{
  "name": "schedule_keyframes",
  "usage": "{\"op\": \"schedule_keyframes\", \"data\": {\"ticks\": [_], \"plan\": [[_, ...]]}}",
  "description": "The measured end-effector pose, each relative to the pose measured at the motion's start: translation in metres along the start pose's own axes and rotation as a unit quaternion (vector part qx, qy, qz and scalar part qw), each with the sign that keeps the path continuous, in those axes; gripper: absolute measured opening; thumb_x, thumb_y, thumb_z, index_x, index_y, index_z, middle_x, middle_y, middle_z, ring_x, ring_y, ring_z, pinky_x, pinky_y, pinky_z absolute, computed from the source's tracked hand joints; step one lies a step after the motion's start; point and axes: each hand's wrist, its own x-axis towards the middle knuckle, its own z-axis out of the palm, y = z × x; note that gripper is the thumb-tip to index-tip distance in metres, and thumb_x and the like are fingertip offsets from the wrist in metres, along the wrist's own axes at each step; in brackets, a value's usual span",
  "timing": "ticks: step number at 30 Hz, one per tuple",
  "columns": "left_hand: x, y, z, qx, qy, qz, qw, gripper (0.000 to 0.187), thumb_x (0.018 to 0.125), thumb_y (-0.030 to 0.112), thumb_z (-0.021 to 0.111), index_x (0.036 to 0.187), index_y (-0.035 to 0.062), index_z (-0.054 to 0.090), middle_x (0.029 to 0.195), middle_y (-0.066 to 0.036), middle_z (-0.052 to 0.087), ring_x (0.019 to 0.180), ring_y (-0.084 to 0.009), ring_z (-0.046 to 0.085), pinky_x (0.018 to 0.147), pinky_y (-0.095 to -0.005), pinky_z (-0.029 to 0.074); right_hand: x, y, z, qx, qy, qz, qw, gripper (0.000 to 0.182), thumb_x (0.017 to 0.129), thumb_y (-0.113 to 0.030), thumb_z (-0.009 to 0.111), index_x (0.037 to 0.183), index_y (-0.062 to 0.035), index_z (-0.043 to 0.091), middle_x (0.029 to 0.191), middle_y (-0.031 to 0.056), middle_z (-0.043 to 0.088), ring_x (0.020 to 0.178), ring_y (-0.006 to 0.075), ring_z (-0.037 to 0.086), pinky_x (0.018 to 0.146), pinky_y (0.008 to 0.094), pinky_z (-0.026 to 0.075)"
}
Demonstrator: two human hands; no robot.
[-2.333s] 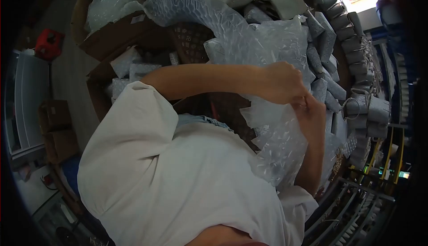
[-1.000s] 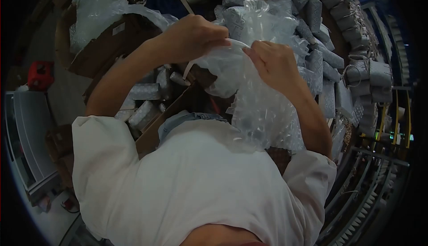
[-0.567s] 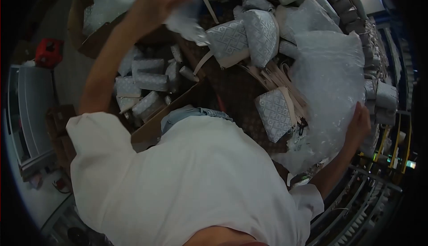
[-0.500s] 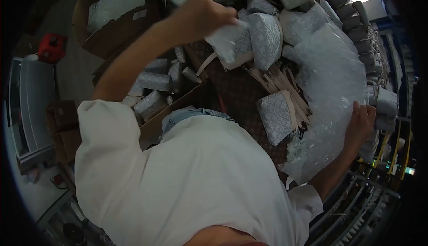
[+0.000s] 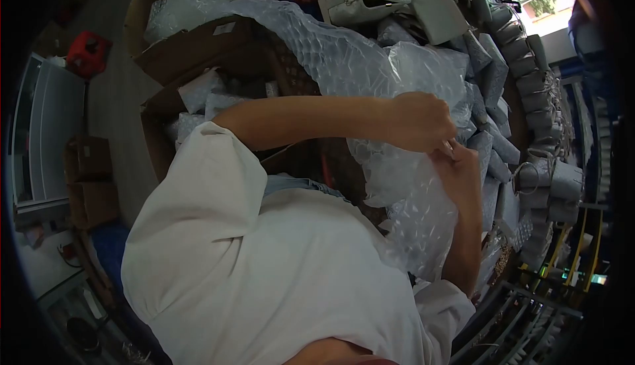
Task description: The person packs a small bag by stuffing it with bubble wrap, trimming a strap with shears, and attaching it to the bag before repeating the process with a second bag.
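A long sheet of bubble wrap point(image 5: 350, 57) runs from the far left across the table and down towards my body. My left hand point(image 5: 421, 121) reaches across to the right, closed in a fist on the sheet's right edge. Just below it, almost touching, my right hand point(image 5: 460, 168) is closed with its fingers pinched at the same edge. A small pale bit shows between the two hands; I cannot make out its kind. The wrap and my arms hide the patterned pouches and beige straps beneath.
Beyond the wrap lie white handbags point(image 5: 370, 1). Several wrapped grey-white bundles point(image 5: 493, 74) are piled along the right. A cardboard box point(image 5: 192, 44) holding more bubble wrap stands at far left, and another box point(image 5: 155, 127) with wrapped pieces sits nearer. A red container point(image 5: 87, 54) is on the floor.
My left hand has swung from the upper middle to the right, meeting my right hand, which has moved inward to the left. Bubble wrap now covers the pouches and straps that showed before.
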Motion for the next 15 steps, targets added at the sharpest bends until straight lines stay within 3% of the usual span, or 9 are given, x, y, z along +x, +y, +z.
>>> {"op": "schedule_keyframes", "data": {"ticks": [2,3,5,8,9,10,11,14,15], "plan": [[0.003,-0.003,-0.011,-0.130,-0.064,-0.035,0.989,0.034,0.070,0.033,0.066,0.077,0.0022,0.053,0.062,-0.012,0.058,0.061,-0.0288,0.061,0.053,-0.0379,0.046,-0.001,0.011,-0.007,-0.005,-0.008,0.007,1.000,0.016,0.076,-0.016,0.064,0.081,-0.0010,0.062,0.050,0.0083,0.042,0.045,0.0101,0.037,0.045,0.0277,0.034],[0.001,-0.007,-0.018,-0.129,-0.060,-0.039,0.989,0.034,0.070,0.033,0.066,0.077,0.0022,0.053,0.062,-0.012,0.058,0.061,-0.0288,0.061,0.053,-0.0379,0.046,-0.002,0.018,-0.015,-0.013,-0.013,0.015,1.000,0.016,0.077,-0.016,0.062,0.079,-0.0004,0.061,0.050,0.0066,0.041,0.046,0.0078,0.036,0.044,0.0270,0.033],[-0.011,-0.026,-0.038,0.013,-0.129,-0.042,0.991,0.037,0.066,0.032,0.069,0.081,0.0016,0.054,0.077,-0.013,0.061,0.076,-0.0301,0.061,0.063,-0.0400,0.047,-0.015,0.031,-0.047,-0.034,0.003,0.085,0.996,0.017,0.080,-0.017,0.061,0.078,0.0000,0.061,0.052,0.0010,0.046,0.052,0.0049,0.038,0.047,0.0247,0.033],[-0.050,-0.109,-0.038,0.110,-0.126,-0.154,0.974,0.038,0.060,0.028,0.073,0.085,0.0050,0.056,0.084,-0.011,0.061,0.083,-0.0308,0.059,0.067,-0.0405,0.047,-0.046,0.078,-0.123,-0.005,0.060,0.165,0.984,0.019,0.082,-0.020,0.061,0.080,-0.0006,0.062,0.066,-0.0046,0.052,0.064,0.0039,0.043,0.057,0.0207,0.035],[-0.064,-0.136,-0.045,0.132,-0.198,-0.206,0.949,0.037,0.058,0.023,0.074,0.086,0.0056,0.058,0.084,-0.011,0.061,0.086,-0.0308,0.059,0.068,-0.0387,0.047,-0.058,0.105,-0.154,0.007,0.065,0.191,0.979,0.020,0.082,-0.021,0.061,0.082,-0.0009,0.063,0.070,-0.0049,0.053,0.068,0.0046,0.045,0.061,0.0199,0.037],[-0.088,-0.158,-0.049,0.057,-0.140,-0.212,0.966,0.030,0.058,0.016,0.072,0.083,0.0036,0.061,0.077,-0.012,0.062,0.077,-0.0312,0.060,0.067,-0.0417,0.047,-0.070,0.134,-0.180,0.007,0.068,0.198,0.978,0.020,0.082,-0.021,0.061,0.082,-0.0009,0.063,0.070,-0.0049,0.053,0.068,0.0046,0.045,0.061,0.0199,0.037],[-0.110,-0.185,-0.047,0.002,-0.120,-0.226,0.967,0.033,0.057,0.015,0.070,0.087,0.0032,0.063,0.073,-0.012,0.062,0.073,-0.0299,0.061,0.065,-0.0390,0.048,-0.083,0.167,-0.202,0.002,0.096,0.205,0.974,0.023,0.083,-0.024,0.060,0.084,-0.0004,0.063,0.072,-0.0031,0.055,0.069,0.0061,0.046,0.063,0.0203,0.038],[-0.144,-0.214,-0.053,-0.060,-0.116,-0.245,0.961,0.028,0.065,0.020,0.070,0.086,0.0028,0.063,0.068,-0.011,0.062,0.069,-0.0233,0.063,0.064,-0.0335,0.050,-0.101,0.209,-0.222,-0.031,0.140,0.252,0.957,0.029,0.083,-0.027,0.059,0.092,0.0002,0.062,0.079,0.0022,0.060,0.072,0.0099,0.052,0.068,0.0215,0.040],[-0.144,-0.212,-0.058,-0.178,-0.114,-0.286,0.935,0.025,0.070,0.023,0.068,0.084,0.0027,0.063,0.067,-0.009,0.062,0.066,-0.0195,0.063,0.061,-0.0306,0.050,-0.101,0.213,-0.224,-0.059,0.146,0.286,0.945,0.033,0.083,-0.029,0.059,0.098,0.0002,0.062,0.084,0.0058,0.063,0.076,0.0121,0.055,0.071,0.0224,0.041]]}}
